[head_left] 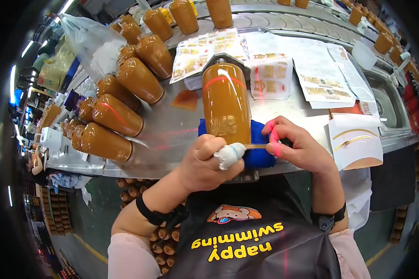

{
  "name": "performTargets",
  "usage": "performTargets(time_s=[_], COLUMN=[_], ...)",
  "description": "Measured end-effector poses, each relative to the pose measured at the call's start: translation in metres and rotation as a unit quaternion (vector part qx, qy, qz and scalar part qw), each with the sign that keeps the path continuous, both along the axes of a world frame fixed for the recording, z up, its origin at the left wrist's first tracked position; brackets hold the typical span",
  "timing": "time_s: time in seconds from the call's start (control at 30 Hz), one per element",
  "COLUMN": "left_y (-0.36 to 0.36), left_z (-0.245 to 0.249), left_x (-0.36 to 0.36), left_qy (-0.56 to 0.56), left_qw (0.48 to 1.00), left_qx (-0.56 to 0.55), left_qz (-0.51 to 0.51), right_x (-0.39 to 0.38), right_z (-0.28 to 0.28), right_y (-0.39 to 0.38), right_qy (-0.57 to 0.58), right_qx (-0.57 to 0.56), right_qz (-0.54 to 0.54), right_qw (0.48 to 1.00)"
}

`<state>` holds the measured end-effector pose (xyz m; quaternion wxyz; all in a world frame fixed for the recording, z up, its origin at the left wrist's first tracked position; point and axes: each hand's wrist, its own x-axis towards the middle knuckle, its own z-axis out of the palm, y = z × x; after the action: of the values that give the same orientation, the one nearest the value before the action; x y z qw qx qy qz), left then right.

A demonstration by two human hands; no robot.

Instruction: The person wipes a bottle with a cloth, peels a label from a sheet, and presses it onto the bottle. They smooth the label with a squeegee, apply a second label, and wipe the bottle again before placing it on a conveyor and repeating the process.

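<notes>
A glossy brown bottle (226, 100) with raised lettering lies on its side, its base toward me. Its near part rests on a blue cloth (260, 156), and its far end sits in a dark angled holder (219, 58). My left hand (202, 163) is closed around a wadded white cloth (230, 155) at the near end of the bottle. From there a thin gold strip (256, 146) runs right to my right hand (300, 143), whose thumb and finger pinch its end. A red laser line crosses the bottle and my right fingers.
Several brown bottles (118, 114) stand on the metal table at left, near a plastic bag (93, 44). Sheets of gold labels (323, 76) lie behind and right. A white sheet with gold strips (355, 139) is at right, before a sink (388, 104). A conveyor (274, 18) runs along the back.
</notes>
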<state>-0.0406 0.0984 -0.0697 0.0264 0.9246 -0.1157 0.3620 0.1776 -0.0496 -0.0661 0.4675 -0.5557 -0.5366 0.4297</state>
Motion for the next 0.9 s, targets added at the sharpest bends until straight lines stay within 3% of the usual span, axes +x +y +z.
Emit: performTargets(time_s=[0.13,0.17,0.5,0.6,0.7,0.8,0.9], left_y=[0.000,-0.003,0.001,0.000,-0.003,-0.007,-0.002], left_z=[0.003,-0.016,0.002,0.003,-0.012,-0.019,-0.016], left_x=[-0.006,-0.015,-0.005,0.001,-0.011,-0.018,-0.014], left_qy=[0.002,0.003,0.013,0.006,-0.013,-0.016,-0.016], left_qw=[1.000,0.991,0.999,0.999,0.996,0.995,0.998], left_qx=[0.006,-0.112,0.023,0.035,-0.059,-0.030,-0.019], left_qz=[0.022,0.067,0.023,0.010,0.062,0.095,0.061], right_x=[-0.001,-0.001,-0.002,-0.004,-0.004,-0.006,-0.006], right_z=[-0.002,-0.002,-0.005,-0.004,0.003,0.005,0.001], right_y=[0.003,0.003,0.004,0.005,0.005,0.005,0.007], right_qy=[-0.024,-0.035,-0.049,-0.037,-0.034,-0.042,-0.058], right_qx=[0.046,0.063,0.050,0.043,0.017,-0.004,0.008], right_qz=[0.003,0.002,-0.007,-0.005,-0.003,-0.004,-0.004], right_qw=[0.999,0.997,0.998,0.998,0.999,0.999,0.998])
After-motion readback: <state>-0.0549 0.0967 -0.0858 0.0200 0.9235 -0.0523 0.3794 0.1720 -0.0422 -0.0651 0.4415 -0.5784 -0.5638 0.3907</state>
